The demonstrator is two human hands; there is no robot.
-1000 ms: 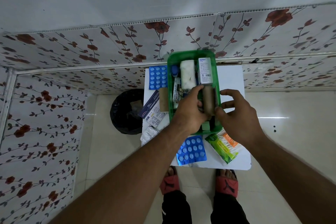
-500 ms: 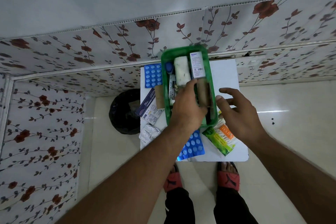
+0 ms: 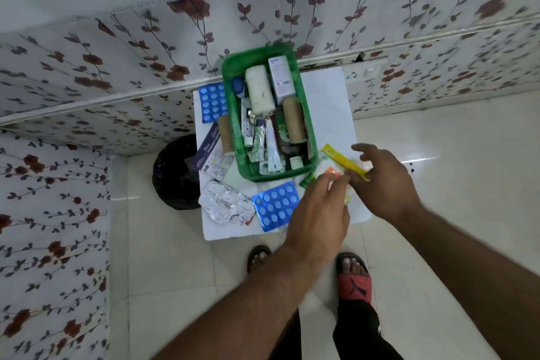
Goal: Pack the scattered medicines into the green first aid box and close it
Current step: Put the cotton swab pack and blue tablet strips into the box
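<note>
The open green first aid box stands at the back of a small white table. Inside lie a white bandage roll, a white carton, a brown roll and several tubes. Just off the box's near right corner, both my hands meet on a green and yellow packet. My right hand pinches its yellow edge, and my left hand has its fingertips on the near end. Outside the box lie a blue blister sheet, a foil strip, a second blue sheet, a brown roll and a dark carton.
A black bin stands on the floor against the table's left side. Flower-patterned wall panels run behind the table and along the left. My feet in sandals are on the pale tiles at the table's near edge.
My left hand has let go of the brown roll inside the box and come back to the right. Both hands now hold the green and yellow packet.
</note>
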